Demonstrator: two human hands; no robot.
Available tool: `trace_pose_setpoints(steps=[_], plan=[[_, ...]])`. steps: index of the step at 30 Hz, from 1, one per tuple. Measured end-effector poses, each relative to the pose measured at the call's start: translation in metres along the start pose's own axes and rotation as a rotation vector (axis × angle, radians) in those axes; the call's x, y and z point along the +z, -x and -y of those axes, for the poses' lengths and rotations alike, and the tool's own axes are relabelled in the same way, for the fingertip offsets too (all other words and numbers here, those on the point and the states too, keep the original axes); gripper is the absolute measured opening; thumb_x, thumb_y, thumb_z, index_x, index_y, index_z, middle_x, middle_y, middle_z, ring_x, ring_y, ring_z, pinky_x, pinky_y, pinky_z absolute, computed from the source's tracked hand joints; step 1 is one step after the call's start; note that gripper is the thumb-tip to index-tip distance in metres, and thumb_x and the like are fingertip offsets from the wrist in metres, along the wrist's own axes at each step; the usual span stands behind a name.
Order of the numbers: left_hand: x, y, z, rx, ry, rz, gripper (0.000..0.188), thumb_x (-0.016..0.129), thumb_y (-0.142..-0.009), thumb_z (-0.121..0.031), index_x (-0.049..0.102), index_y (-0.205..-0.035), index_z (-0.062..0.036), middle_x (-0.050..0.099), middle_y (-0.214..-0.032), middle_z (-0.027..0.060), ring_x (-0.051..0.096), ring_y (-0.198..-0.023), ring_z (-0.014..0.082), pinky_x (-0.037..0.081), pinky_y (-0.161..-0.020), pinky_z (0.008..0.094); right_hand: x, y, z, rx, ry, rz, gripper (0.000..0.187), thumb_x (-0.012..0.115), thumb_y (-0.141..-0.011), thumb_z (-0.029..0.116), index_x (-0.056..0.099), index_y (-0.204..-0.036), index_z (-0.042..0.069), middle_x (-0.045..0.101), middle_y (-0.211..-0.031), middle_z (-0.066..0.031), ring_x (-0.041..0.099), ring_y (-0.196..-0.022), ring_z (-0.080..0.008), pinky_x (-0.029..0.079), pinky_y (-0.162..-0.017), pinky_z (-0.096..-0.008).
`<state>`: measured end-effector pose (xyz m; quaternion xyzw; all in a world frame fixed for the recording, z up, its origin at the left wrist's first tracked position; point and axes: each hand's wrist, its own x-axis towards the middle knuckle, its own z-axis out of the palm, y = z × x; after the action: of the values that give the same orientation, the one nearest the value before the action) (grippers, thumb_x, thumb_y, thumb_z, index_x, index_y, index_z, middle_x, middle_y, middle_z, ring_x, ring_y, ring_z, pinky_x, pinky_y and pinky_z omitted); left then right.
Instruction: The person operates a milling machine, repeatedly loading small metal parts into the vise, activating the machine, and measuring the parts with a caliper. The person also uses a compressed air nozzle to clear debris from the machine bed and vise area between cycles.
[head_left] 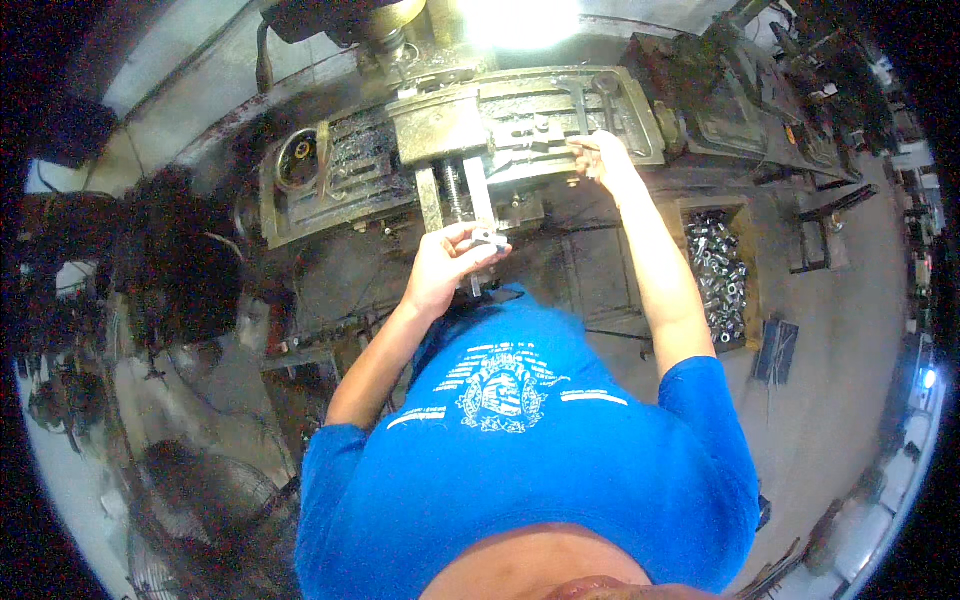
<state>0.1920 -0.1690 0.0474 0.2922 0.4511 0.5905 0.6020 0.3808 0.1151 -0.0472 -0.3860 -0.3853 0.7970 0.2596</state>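
My left grip [452, 262] holds a small metal block [487, 240], long axis crosswise; my right grip [600, 157], fingers curled, rests on the machine table [640, 120].

Metalworking shop, and I'm looking straight down at a machine tool.

I'm seeing a heavy, grimy milling-type machine table [610, 110] with a vise [455, 135] bolted on, oil and swarf coating its slots. A wooden crate [745, 215] is sitting beside it, holding shiny metal parts [720, 275]. Tool clutter is crowding the bench [790, 90] at upper right, and a bare concrete floor [850, 330] is spreading around everything.
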Motion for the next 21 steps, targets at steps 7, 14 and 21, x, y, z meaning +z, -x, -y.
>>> trace_pose_setpoints(steps=[7, 14, 21], plan=[[0.004, -0.008, -0.007, -0.05, -0.127, 0.001, 0.018, 0.061, -0.079, -0.007, 0.06, -0.093, 0.0046, 0.065, -0.083, 0.0117, 0.064, -0.074, 0.0171, 0.051, -0.069, 0.0283, 0.031, 0.067, 0.005, -0.422, 0.443, -0.409, 0.013, 0.055, -0.072, 0.012, 0.064, -0.068, 0.004, 0.057, -0.061, 0.0003, 0.045, -0.05, -0.0069, 0.034, -0.042, -0.0227], [0.003, -0.008, -0.003, -0.047, -0.089, 0.022, 0.022, 0.061, -0.077, -0.003, 0.06, -0.098, 0.0037, 0.065, -0.084, 0.0109, 0.062, -0.069, 0.014, 0.049, -0.062, 0.0254, 0.015, 0.181, -0.052, -0.538, 0.633, -0.243, 0.028, 0.048, -0.061, 0.003, 0.067, -0.082, 0.001, 0.06, -0.068, -0.0032, 0.055, -0.063, -0.0094, 0.045, -0.058, -0.0235], [0.003, -0.014, 0.005, -0.113, 0.007, 0.171, 0.028, 0.063, -0.076, -0.002, 0.058, -0.104, 0.0014, 0.064, -0.09, 0.0091, 0.062, -0.076, 0.0158, 0.051, -0.07, 0.0277, 0.019, 0.21, -0.062, -0.223, 0.817, -0.056, 0.039, 0.051, -0.056, 0.008, 0.068, -0.091, 0.006, 0.054, -0.067, -0.0023, 0.047, -0.06, -0.0107, 0.038, -0.055, -0.0237]])
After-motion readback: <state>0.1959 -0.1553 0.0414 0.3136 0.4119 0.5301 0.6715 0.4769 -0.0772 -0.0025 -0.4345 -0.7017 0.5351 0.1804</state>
